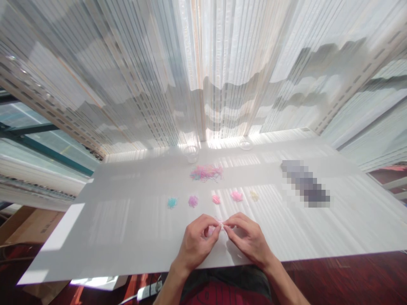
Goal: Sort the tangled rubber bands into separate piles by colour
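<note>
My left hand [197, 242] and my right hand [248, 239] meet over the near edge of a white table [127, 220]. Both pinch at one spot between their fingertips; a tiny pale thing shows there, too small to name. Beyond them lies a row of small sorted heaps: a blue heap [172, 202], a purple heap [193, 201], a pink heap [216, 199], a second pink heap [236, 195] and a pale yellow heap [254, 195]. Farther back is a mixed pile of coloured bands [206, 173].
Two clear cups [191, 153] [246, 145] stand at the table's far edge by striped white curtains. A blurred patch [305, 184] lies at the right. Cardboard boxes [28, 222] sit on the floor to the left, and a power strip [149, 291] lies under the table.
</note>
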A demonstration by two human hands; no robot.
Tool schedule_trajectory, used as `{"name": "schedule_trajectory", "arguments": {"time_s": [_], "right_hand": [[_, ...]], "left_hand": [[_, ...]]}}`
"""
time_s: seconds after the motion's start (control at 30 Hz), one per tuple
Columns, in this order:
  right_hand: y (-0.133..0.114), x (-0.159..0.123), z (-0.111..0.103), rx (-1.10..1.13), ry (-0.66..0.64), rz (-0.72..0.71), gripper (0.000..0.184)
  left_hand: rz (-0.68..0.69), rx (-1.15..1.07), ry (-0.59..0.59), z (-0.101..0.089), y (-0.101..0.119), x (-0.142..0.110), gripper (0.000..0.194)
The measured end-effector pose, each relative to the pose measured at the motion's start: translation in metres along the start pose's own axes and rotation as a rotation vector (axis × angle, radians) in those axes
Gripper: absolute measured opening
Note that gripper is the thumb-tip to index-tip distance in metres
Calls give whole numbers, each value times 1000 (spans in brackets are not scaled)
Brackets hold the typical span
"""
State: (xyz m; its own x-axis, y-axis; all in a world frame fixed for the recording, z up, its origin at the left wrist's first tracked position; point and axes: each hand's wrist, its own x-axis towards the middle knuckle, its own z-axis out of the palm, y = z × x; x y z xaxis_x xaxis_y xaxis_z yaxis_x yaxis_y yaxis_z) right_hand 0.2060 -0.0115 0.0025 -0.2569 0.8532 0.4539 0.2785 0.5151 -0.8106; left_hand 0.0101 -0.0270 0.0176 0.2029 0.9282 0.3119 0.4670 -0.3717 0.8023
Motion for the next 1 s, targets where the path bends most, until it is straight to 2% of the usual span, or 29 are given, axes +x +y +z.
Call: {"name": "schedule_trajectory", "arguments": {"time_s": [0.4,0.63,0.87,1.0], "right_hand": [[-1,2,-4,54,16,65,7],[-2,3,-4,65,-15,68,14],[0,2,-5,64,-16,112,14],[2,1,-4,66,2,129,13]], "left_hand": [[-5,-9,-49,0,4,7,10],[78,100,-105,-7,8,14,12],[68,103,-134,-11,6,15,5],[136,121,-67,-5,-1,13,33]]}}
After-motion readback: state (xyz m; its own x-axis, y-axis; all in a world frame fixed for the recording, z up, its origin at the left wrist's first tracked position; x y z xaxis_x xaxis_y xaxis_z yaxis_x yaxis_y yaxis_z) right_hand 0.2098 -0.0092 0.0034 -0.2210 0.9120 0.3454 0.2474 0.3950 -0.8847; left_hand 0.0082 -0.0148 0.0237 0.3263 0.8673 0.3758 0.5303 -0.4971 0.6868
